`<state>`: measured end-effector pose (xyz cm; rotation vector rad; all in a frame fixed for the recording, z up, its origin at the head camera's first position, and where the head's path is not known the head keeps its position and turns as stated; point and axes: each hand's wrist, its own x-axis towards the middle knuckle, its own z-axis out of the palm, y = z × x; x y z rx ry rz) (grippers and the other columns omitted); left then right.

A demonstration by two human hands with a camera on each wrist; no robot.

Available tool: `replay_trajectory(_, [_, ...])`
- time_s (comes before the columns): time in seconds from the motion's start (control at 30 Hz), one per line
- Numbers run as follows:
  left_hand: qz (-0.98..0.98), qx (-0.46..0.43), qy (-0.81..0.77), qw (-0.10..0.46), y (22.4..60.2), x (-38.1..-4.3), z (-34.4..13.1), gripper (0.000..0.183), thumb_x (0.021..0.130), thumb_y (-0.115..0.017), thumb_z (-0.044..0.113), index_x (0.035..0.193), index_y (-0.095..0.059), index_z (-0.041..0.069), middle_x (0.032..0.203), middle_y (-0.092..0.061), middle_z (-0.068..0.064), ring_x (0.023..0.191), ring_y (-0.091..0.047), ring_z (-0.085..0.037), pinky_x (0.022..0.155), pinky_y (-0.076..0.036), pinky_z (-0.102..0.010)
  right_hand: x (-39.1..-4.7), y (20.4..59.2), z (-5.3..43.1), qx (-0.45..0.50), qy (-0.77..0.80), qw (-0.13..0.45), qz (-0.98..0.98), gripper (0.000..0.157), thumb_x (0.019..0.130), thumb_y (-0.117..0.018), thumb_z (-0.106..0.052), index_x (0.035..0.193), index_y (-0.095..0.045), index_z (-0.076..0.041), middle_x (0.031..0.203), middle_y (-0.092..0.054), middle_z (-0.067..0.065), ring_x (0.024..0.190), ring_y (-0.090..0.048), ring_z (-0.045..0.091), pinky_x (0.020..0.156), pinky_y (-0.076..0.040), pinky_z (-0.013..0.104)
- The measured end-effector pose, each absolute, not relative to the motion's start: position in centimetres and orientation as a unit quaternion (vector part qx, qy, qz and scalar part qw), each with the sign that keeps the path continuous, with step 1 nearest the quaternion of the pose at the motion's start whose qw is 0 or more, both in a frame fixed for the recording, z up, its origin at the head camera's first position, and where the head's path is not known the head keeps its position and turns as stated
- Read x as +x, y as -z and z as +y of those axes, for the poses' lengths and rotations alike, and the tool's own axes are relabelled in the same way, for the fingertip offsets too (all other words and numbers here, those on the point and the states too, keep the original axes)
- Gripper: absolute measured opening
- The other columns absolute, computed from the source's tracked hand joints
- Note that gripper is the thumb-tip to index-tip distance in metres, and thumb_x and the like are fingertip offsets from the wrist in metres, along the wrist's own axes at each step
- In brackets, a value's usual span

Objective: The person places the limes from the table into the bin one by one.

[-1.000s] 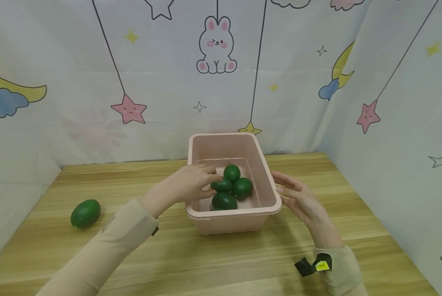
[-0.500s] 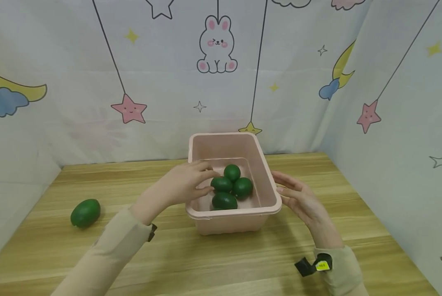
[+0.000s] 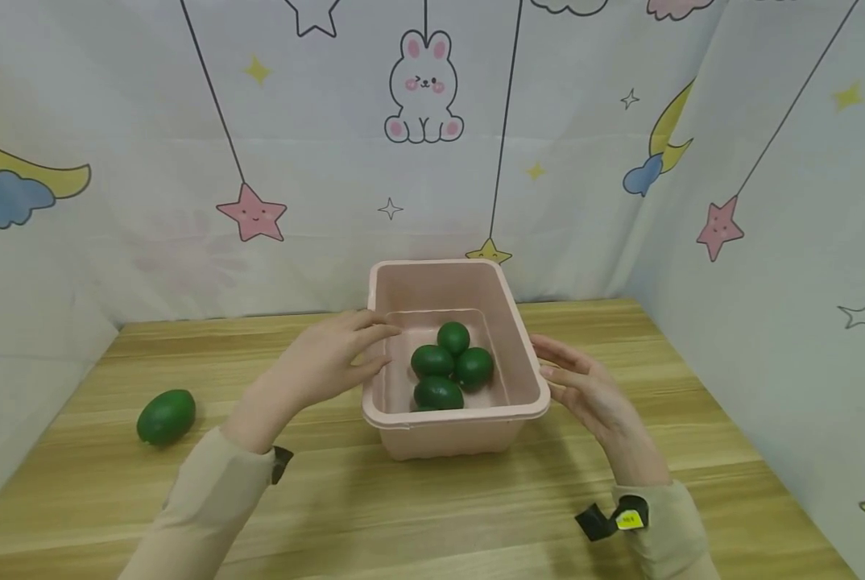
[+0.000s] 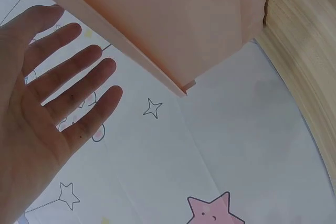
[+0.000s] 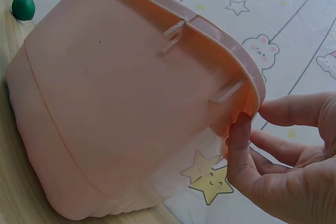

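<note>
Several dark green limes (image 3: 434,362) lie together on the floor of a pink plastic bin (image 3: 456,416). My left hand (image 3: 324,354) is over the bin's left rim in the head view, its fingertips just inside and holding nothing. In the left wrist view the left hand (image 4: 58,87) shows its fingers spread beside the bin's wall (image 4: 178,19). At the bin's right side, my right hand (image 3: 599,395) holds the rim. The right wrist view shows the right hand's thumb and finger at the rim's lip (image 5: 254,85), with one fingertip under it.
One more lime (image 3: 167,417) lies alone on the wooden table (image 3: 316,499), well left of the bin. A white cloth (image 3: 316,121) printed with stars, moons and a rabbit hangs behind the table and along both sides.
My left hand has drawn back leftward and slightly up from the limes to the bin's left rim, uncovering them. The right hand and the bin have stayed in place.
</note>
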<state>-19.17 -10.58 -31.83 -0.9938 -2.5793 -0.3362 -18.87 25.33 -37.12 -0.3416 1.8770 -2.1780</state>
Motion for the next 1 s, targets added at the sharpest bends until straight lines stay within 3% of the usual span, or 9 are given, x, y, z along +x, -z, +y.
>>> replay_trajectory(0.23, [-0.902, -0.341, 0.132, 0.231, 32.7, -18.7, -11.9, 0.035, 0.087, -0.069, 0.022, 0.121, -0.066, 0.014, 0.116, -0.065, -0.006, 0.102, -0.064, -0.024, 0.086, -0.054, -0.041, -18.9, 37.1, 25.3, -0.116, 0.746, 0.123, 0.645, 0.054, 0.096, -0.053, -0.005, 0.146, -0.035, -0.001, 0.129, -0.055, -0.008, 0.117, -0.056, 0.005, 0.094, -0.05, 0.025])
replay_trajectory(0.37, [-0.904, -0.327, 0.141, 0.237, 33.3, -18.5, -12.7, 0.035, 0.087, -0.07, 0.022, 0.12, -0.066, 0.012, 0.119, -0.065, -0.009, 0.109, -0.063, -0.028, 0.09, -0.052, -0.046, -18.9, 37.1, 25.3, -0.118, 0.747, 0.124, 0.643, 0.053, 0.096, -0.052, -0.005, 0.146, -0.035, -0.001, 0.129, -0.055, -0.007, 0.117, -0.056, 0.006, 0.094, -0.05, 0.025])
replay_trajectory(0.57, [-0.909, -0.299, 0.148, 0.251, 34.1, -18.0, -14.4, 0.037, 0.084, -0.072, 0.019, 0.119, -0.065, 0.008, 0.117, -0.065, -0.014, 0.105, -0.064, -0.033, 0.088, -0.053, -0.048, -18.9, 37.0, 25.3, -0.118, 0.747, 0.125, 0.643, 0.053, 0.096, -0.052, -0.005, 0.146, -0.034, -0.001, 0.129, -0.055, -0.007, 0.117, -0.056, 0.006, 0.094, -0.05, 0.025])
replay_trajectory(1.0, [-0.936, -0.213, 0.184, 0.21, 35.5, -17.0, -17.9, 0.04, 0.089, -0.068, 0.017, 0.127, -0.06, 0.009, 0.128, -0.058, -0.018, 0.118, -0.055, -0.038, 0.095, -0.047, -0.056, -18.7, 36.9, 25.2, -0.116, 0.749, 0.126, 0.64, 0.054, 0.096, -0.052, -0.005, 0.146, -0.034, -0.001, 0.13, -0.055, -0.006, 0.117, -0.057, 0.007, 0.095, -0.051, 0.025])
